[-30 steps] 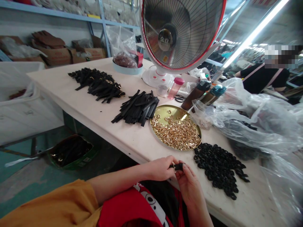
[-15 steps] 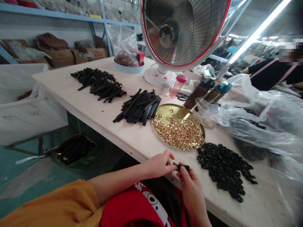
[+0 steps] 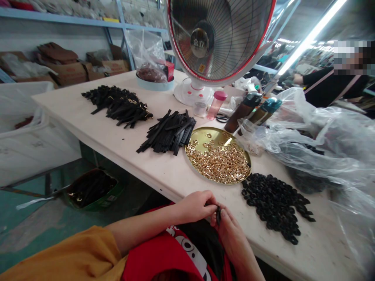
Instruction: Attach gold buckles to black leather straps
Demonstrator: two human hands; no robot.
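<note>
My left hand (image 3: 195, 205) and my right hand (image 3: 231, 232) meet at the table's near edge, both pinched on one small black strap piece (image 3: 218, 214) held between their fingertips. Just beyond them lies a heap of small black loops (image 3: 275, 203). A round gold tray (image 3: 202, 137) full of gold buckles stands behind the hands. Left of the tray lies a pile of plain black straps (image 3: 168, 132), and farther left a pile of black straps with gold fittings (image 3: 120, 104).
A big round fan (image 3: 216, 35) stands at the table's far side, with bottles (image 3: 241, 111) and a pink cup (image 3: 216, 104) near it. Clear plastic bags (image 3: 316, 136) cover the right. A green bin of black pieces (image 3: 90, 187) sits on the floor. Another person (image 3: 331, 86) works at far right.
The hands have closed tighter together and the black piece has turned from lying flat to standing on edge between the fingers. The view shifted slightly.
</note>
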